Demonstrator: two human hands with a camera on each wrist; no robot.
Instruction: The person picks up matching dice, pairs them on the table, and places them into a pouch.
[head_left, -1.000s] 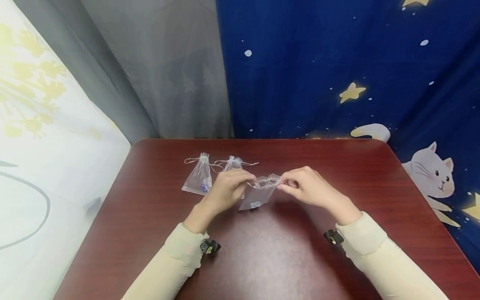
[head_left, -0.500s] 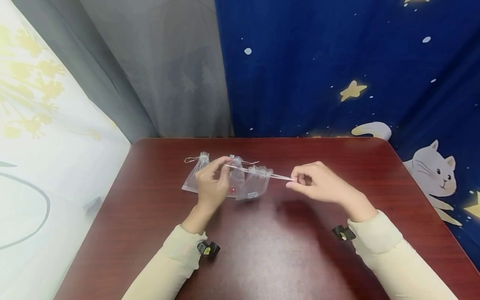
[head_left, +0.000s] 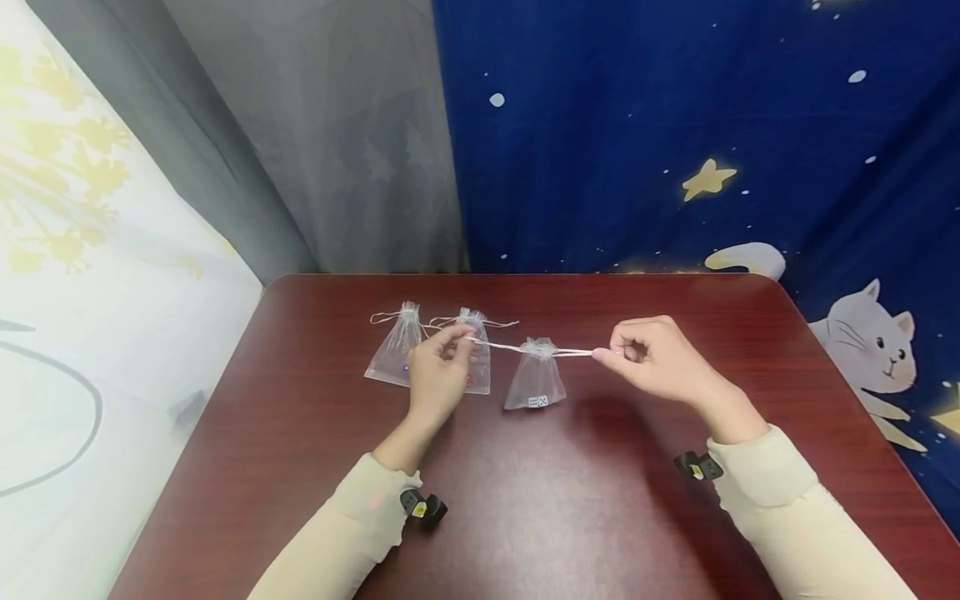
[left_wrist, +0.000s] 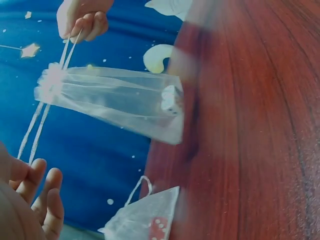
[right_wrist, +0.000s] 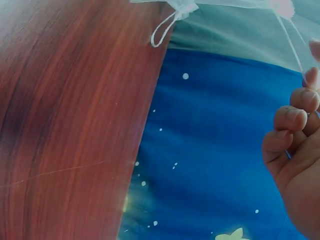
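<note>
A sheer white drawstring bag (head_left: 537, 377) hangs between my hands, its neck gathered tight and white dice (head_left: 537, 402) at its bottom. My left hand (head_left: 438, 367) pinches the drawstring loop on one side. On the other side, my right hand (head_left: 651, 354) pinches the opposite loop, fingers curled. Both cords run taut from the neck, as the left wrist view shows with the bag (left_wrist: 115, 102) and the dice (left_wrist: 170, 100). Two more sheer bags lie just beyond my left hand: one (head_left: 393, 354) with something blue inside, partly covered by the hand, and one (head_left: 480, 375) with red dice.
The dark red wooden table (head_left: 540, 508) spreads under both arms. Behind its far edge hang a grey curtain (head_left: 360, 167) and a blue curtain (head_left: 585, 167) with stars and a cat. A pale patterned surface (head_left: 90, 333) borders the left side.
My hands have moved apart, drawing the cords out from the bag's mouth. Its open top has bunched into a closed neck, and the bag has shifted right, away from the other two.
</note>
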